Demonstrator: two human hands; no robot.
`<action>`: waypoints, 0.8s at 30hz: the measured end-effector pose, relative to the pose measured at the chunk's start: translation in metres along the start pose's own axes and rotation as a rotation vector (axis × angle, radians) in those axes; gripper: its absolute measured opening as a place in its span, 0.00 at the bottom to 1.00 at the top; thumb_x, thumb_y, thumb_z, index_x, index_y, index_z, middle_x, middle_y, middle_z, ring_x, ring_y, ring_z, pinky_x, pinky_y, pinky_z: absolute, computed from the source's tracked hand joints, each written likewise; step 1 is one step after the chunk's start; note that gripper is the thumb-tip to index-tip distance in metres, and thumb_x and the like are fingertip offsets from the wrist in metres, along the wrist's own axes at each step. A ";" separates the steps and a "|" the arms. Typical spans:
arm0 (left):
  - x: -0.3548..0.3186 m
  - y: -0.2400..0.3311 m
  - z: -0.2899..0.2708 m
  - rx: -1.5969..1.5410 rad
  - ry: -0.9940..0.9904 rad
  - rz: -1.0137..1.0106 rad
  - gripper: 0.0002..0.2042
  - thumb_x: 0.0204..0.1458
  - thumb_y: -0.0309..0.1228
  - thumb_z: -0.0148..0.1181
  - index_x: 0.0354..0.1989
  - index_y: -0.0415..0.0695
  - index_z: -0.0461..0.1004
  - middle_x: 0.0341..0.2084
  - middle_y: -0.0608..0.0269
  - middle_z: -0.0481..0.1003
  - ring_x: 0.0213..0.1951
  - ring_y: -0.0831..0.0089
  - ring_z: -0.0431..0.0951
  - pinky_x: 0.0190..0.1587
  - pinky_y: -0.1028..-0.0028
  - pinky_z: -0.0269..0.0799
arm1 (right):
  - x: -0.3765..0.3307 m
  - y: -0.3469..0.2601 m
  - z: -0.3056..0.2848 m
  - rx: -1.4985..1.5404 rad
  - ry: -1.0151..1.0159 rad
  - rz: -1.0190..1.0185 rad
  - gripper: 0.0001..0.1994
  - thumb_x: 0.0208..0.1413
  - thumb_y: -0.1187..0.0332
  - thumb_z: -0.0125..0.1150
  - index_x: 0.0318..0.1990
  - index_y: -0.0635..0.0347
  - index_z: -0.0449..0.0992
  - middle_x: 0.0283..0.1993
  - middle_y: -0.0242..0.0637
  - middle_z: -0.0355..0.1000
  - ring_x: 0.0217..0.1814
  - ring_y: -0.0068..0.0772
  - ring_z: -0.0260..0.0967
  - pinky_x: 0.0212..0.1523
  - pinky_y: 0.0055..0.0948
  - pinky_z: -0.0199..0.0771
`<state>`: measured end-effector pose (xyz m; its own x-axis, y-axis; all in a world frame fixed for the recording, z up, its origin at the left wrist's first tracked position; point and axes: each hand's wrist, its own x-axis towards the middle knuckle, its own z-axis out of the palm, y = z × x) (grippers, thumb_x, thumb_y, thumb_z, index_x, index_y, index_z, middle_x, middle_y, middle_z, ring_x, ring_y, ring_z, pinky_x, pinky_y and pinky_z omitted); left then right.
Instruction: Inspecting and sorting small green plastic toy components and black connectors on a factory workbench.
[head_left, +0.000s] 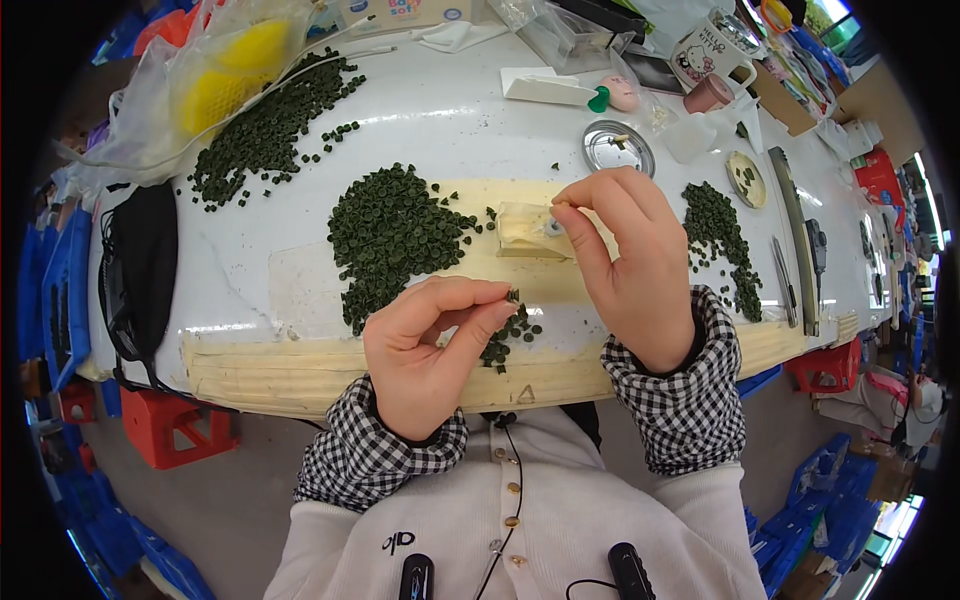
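Observation:
My left hand pinches a small dark green cap between thumb and forefinger, just above the table's front edge. My right hand holds its fingertips closed on a small grey piece sitting on a cream block fixture. A large heap of dark green caps lies left of the block. A smaller cluster of caps lies under my left fingertips. Both wrists wear black-and-white checked cuffs.
More green caps lie in a heap at the far left and in a strip at the right. A round metal lid, a mug, plastic bags, a black pouch and a white table surround them.

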<state>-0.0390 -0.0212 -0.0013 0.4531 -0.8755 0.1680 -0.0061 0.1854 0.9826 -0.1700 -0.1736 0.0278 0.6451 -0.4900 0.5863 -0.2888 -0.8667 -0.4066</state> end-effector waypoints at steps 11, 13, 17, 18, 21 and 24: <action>-0.001 -0.003 0.000 -0.056 0.030 -0.002 0.07 0.52 0.17 0.62 0.40 0.33 0.78 0.34 0.58 0.78 0.37 0.77 0.79 0.40 0.80 0.75 | -0.040 -0.041 -0.019 0.418 -0.160 0.184 0.17 0.51 0.82 0.62 0.50 0.64 0.77 0.39 0.40 0.72 0.36 0.34 0.69 0.36 0.26 0.71; -0.001 -0.003 0.000 -0.051 0.027 -0.009 0.07 0.52 0.17 0.62 0.40 0.34 0.78 0.35 0.57 0.78 0.37 0.77 0.79 0.41 0.80 0.75 | -0.046 -0.045 -0.013 0.481 -0.154 0.219 0.17 0.52 0.82 0.61 0.51 0.65 0.77 0.39 0.41 0.72 0.36 0.33 0.70 0.36 0.25 0.71; 0.000 -0.003 0.001 -0.051 0.038 0.005 0.07 0.51 0.17 0.63 0.39 0.34 0.79 0.33 0.59 0.79 0.35 0.78 0.79 0.38 0.80 0.74 | -0.051 -0.043 -0.007 0.526 -0.146 0.209 0.17 0.53 0.81 0.60 0.52 0.65 0.77 0.40 0.41 0.72 0.36 0.32 0.70 0.35 0.23 0.71; 0.000 -0.005 0.001 -0.032 0.034 0.017 0.07 0.51 0.17 0.63 0.39 0.35 0.79 0.33 0.59 0.79 0.35 0.78 0.78 0.36 0.80 0.73 | -0.052 -0.042 -0.006 0.531 -0.142 0.202 0.17 0.53 0.81 0.60 0.52 0.65 0.77 0.40 0.40 0.72 0.36 0.31 0.71 0.35 0.23 0.71; 0.001 -0.008 0.000 0.017 0.028 0.047 0.07 0.50 0.17 0.64 0.38 0.35 0.80 0.31 0.59 0.80 0.33 0.79 0.78 0.33 0.81 0.71 | -0.052 -0.038 -0.006 0.571 -0.181 0.215 0.17 0.53 0.81 0.60 0.52 0.65 0.77 0.39 0.40 0.73 0.35 0.31 0.71 0.35 0.23 0.71; 0.001 -0.007 0.001 0.037 0.025 0.046 0.06 0.50 0.17 0.64 0.37 0.36 0.80 0.31 0.59 0.80 0.32 0.79 0.77 0.32 0.81 0.70 | -0.054 -0.033 -0.006 0.606 -0.199 0.205 0.17 0.54 0.81 0.60 0.52 0.65 0.77 0.39 0.40 0.73 0.35 0.30 0.71 0.35 0.22 0.71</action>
<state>-0.0391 -0.0242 -0.0083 0.4736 -0.8549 0.2117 -0.0601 0.2085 0.9762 -0.1995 -0.1194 0.0140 0.7545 -0.5624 0.3381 -0.0085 -0.5236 -0.8519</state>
